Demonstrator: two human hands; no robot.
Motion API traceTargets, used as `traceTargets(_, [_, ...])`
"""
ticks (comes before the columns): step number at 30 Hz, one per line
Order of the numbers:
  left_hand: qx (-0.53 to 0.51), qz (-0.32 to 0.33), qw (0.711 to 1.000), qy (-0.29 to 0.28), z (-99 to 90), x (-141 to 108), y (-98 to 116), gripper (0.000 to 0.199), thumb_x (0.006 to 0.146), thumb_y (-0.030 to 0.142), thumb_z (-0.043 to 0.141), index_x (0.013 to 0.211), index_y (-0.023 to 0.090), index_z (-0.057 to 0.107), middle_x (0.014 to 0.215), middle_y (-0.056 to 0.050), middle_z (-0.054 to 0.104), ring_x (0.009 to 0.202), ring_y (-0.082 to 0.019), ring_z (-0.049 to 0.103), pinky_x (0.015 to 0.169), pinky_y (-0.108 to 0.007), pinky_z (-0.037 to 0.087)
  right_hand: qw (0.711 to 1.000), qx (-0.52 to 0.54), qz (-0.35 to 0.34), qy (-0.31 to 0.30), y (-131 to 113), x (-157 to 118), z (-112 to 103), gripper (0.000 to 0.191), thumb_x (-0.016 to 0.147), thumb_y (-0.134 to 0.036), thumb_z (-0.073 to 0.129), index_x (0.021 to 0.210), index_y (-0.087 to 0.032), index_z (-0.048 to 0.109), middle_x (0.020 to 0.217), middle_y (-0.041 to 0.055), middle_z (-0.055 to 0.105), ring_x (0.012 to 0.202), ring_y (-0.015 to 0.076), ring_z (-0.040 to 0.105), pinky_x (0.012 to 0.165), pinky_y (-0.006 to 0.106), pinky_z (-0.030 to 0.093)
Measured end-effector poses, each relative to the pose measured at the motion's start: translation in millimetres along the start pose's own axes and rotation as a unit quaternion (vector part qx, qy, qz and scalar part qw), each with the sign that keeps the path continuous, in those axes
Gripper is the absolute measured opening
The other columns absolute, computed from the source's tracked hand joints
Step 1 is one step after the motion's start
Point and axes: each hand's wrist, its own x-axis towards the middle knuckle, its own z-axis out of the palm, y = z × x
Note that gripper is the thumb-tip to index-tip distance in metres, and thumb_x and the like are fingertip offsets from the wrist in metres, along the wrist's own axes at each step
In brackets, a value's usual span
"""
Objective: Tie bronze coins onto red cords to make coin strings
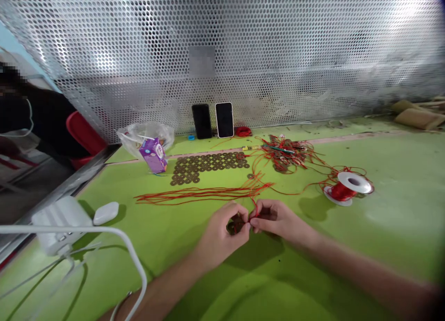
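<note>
My left hand (222,230) is closed in a pinch on red cord, with dark round coins (232,227) showing inside its curled fingers. Close beside it, my right hand (274,219) pinches the same red cord (254,205), whose loose end rises between the two hands. Behind them a bundle of cut red cords (194,194) lies lengthwise on the green table (392,247). Rows of holed bronze coins (212,162) lie flat farther back. A heap of coins with red cords (287,152) is at back right, and a white spool of red cord (347,189) stands at the right.
Two phones (201,121) lean against the perforated metal screen (278,43). A purple box (153,155) stands by a clear plastic bag (163,132). At left are a white charger (60,219), a white case (106,213) and a cable (132,251). A person (41,112) is at far left.
</note>
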Motion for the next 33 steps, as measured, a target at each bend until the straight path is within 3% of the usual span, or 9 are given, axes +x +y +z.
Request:
traceTargets(10, [0.003, -0.029, 1.000, 0.013, 0.2, -1, -1, 0.003, 0.079, 0.015, 0.054, 0.078, 0.019, 0.054, 0.072, 0.002, 0.055, 0.066, -0.012, 0.051, 0.062, -0.023, 0.041, 0.999, -0.002, 0.042, 0.024, -14, -3, 4, 0.043, 0.049, -0.040, 0.086, 0.063, -0.017, 0.053, 0.053, -0.0040, 0.060, 0.051, 0.0088, 0.054, 0.054, 0.022, 0.043])
traceTargets(33, [0.004, -0.041, 0.998, 0.040, 0.8, -1, 1, 0.005, 0.079, 0.015, 0.053, 0.075, 0.019, 0.053, 0.072, 0.001, 0.055, 0.067, -0.012, 0.052, 0.062, -0.023, 0.041, 0.999, -0.005, 0.034, 0.024, -10, -4, 1, 0.041, 0.056, -0.046, 0.082, 0.069, -0.017, 0.056, 0.057, -0.0027, 0.061, 0.054, 0.0106, 0.056, 0.054, 0.023, 0.043])
